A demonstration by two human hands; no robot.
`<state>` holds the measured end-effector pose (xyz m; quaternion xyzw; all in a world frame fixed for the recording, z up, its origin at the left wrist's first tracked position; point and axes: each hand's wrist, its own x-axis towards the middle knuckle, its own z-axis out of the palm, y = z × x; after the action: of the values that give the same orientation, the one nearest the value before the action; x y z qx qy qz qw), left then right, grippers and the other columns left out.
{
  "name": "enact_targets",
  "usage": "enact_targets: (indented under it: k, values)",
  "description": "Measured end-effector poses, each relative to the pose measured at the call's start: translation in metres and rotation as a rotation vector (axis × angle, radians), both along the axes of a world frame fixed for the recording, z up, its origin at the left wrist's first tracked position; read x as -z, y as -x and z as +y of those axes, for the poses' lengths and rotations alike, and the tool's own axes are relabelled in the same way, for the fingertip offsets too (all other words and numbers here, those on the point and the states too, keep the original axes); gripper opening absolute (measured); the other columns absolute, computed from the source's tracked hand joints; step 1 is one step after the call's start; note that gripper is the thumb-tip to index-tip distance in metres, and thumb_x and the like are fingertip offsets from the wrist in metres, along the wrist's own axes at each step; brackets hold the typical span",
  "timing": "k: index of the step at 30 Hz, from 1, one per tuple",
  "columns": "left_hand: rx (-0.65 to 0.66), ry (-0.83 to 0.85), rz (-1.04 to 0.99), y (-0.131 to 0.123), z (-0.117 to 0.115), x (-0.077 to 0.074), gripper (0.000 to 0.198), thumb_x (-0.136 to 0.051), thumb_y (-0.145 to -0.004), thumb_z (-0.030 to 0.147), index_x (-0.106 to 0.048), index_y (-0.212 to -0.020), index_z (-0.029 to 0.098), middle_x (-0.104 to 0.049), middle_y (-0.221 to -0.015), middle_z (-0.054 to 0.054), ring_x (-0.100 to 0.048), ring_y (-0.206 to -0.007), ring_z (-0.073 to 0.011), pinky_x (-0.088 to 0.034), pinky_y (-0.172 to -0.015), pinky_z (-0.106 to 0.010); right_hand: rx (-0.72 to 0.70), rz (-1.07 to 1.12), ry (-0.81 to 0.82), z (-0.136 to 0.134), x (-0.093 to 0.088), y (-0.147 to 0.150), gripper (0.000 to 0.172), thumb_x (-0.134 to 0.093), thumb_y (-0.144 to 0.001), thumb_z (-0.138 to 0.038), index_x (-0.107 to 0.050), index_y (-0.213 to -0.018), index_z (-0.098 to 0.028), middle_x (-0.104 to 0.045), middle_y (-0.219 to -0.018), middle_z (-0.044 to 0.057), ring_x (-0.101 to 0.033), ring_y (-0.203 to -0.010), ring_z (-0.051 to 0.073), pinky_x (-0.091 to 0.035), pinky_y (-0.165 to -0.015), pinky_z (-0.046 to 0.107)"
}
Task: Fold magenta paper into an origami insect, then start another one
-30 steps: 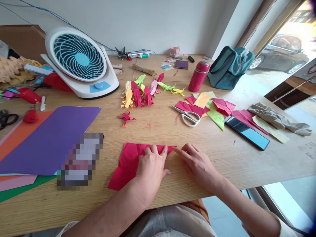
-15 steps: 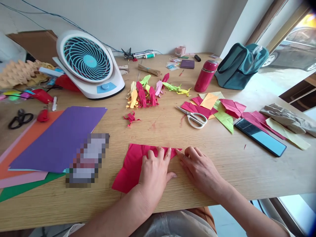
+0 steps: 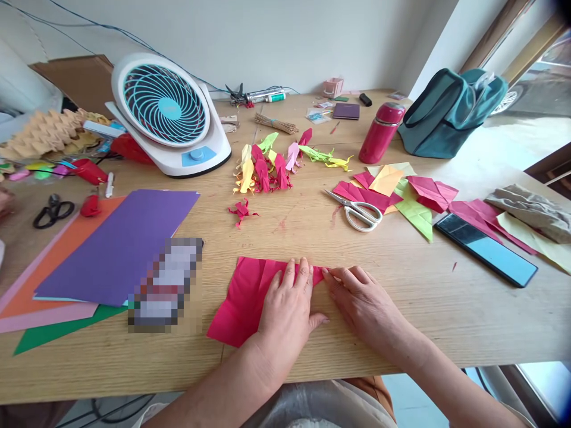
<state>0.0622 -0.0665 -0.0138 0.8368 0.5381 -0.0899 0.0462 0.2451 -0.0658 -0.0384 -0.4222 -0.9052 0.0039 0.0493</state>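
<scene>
A folded sheet of red paper (image 3: 243, 303) lies on the wooden table in front of me, creased, with its right end narrowing to a point. My left hand (image 3: 288, 306) rests flat across it, fingers stretched toward the far edge and thumb out to the side. At the pointed right end, my right hand (image 3: 359, 297) has its fingers curled together on the paper's tip; the thumb is partly hidden. Beyond the sheet sits a small red folded paper figure (image 3: 241, 211), with a cluster of similar paper figures (image 3: 263, 169) farther back.
White-handled scissors (image 3: 360, 215) lie by folded paper pieces (image 3: 414, 205) and a phone (image 3: 486, 249). Coloured sheets (image 3: 120, 244), a blurred-out object (image 3: 167, 285) and black scissors (image 3: 53, 211) are left. Behind stand a fan (image 3: 169, 113), red flask (image 3: 381, 134) and teal bag (image 3: 450, 116). Another person's hand (image 3: 5, 202) shows at the left edge.
The view has shifted slightly, so most things appear farther right. Both hands stay at the red paper with little change. Part of another person's hand has come into view at the left edge.
</scene>
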Motion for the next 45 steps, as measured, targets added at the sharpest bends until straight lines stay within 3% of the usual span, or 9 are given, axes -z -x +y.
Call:
enact_targets:
  k: [6, 14, 21, 28, 38, 45]
  values:
    - [0.032, -0.033, -0.035, 0.005, -0.003, 0.012, 0.089, -0.059, -0.083, 0.064, -0.035, -0.151, 0.011, -0.035, -0.157, -0.018, -0.036, -0.142, -0.0357, -0.042, -0.112, -0.048, -0.033, 0.006, -0.044, -0.002, 0.001, -0.002, 0.022, -0.051, -0.095, -0.018, -0.068, -0.108, -0.012, -0.061, -0.122, 0.015, -0.052, -0.103, 0.028, -0.050, -0.084, 0.043]
    - [0.062, -0.102, -0.033, 0.007, -0.008, 0.015, 0.081, -0.058, -0.084, 0.063, -0.040, -0.150, 0.019, -0.034, -0.157, -0.018, -0.037, -0.142, -0.0382, -0.041, -0.110, -0.054, -0.049, 0.027, -0.043, -0.002, 0.003, -0.004, 0.019, -0.049, -0.095, -0.016, -0.068, -0.095, -0.016, -0.064, -0.116, 0.012, -0.052, -0.105, 0.027, -0.048, -0.082, 0.042]
    - [0.057, -0.121, -0.047, 0.009, -0.011, 0.020, 0.077, -0.053, -0.088, 0.062, -0.036, -0.152, 0.022, -0.032, -0.159, -0.016, -0.035, -0.143, -0.0377, -0.038, -0.110, -0.061, -0.082, 0.040, -0.075, 0.000, 0.004, -0.003, 0.021, -0.049, -0.094, -0.013, -0.068, -0.104, -0.013, -0.063, -0.122, 0.012, -0.050, -0.111, 0.027, -0.047, -0.083, 0.042]
    - [0.053, -0.131, -0.094, 0.012, -0.013, 0.026, 0.077, -0.045, -0.090, 0.065, -0.032, -0.153, 0.022, -0.030, -0.160, -0.015, -0.031, -0.145, -0.0363, -0.034, -0.112, -0.064, -0.073, 0.070, -0.081, 0.000, 0.001, -0.003, 0.021, -0.049, -0.093, -0.013, -0.069, -0.096, -0.015, -0.062, -0.121, 0.013, -0.051, -0.105, 0.027, -0.047, -0.082, 0.042]
    - [0.048, -0.154, -0.114, 0.013, -0.012, 0.026, 0.074, -0.048, -0.090, 0.063, -0.038, -0.150, 0.023, -0.033, -0.159, -0.014, -0.035, -0.143, -0.0377, -0.037, -0.109, -0.063, 0.036, 0.094, -0.006, -0.001, 0.000, -0.003, 0.022, -0.049, -0.095, -0.015, -0.067, -0.106, -0.017, -0.059, -0.125, 0.013, -0.051, -0.096, 0.026, -0.045, -0.081, 0.040]
    - [0.059, -0.183, -0.098, 0.013, -0.014, 0.029, 0.073, -0.048, -0.091, 0.061, -0.036, -0.152, 0.023, -0.032, -0.159, -0.014, -0.033, -0.144, -0.0376, -0.034, -0.111, -0.064, 0.052, 0.115, -0.006, -0.001, -0.003, -0.002, 0.032, -0.049, -0.096, -0.015, -0.061, -0.126, -0.017, -0.061, -0.125, 0.011, -0.051, -0.099, 0.026, -0.043, -0.084, 0.041]
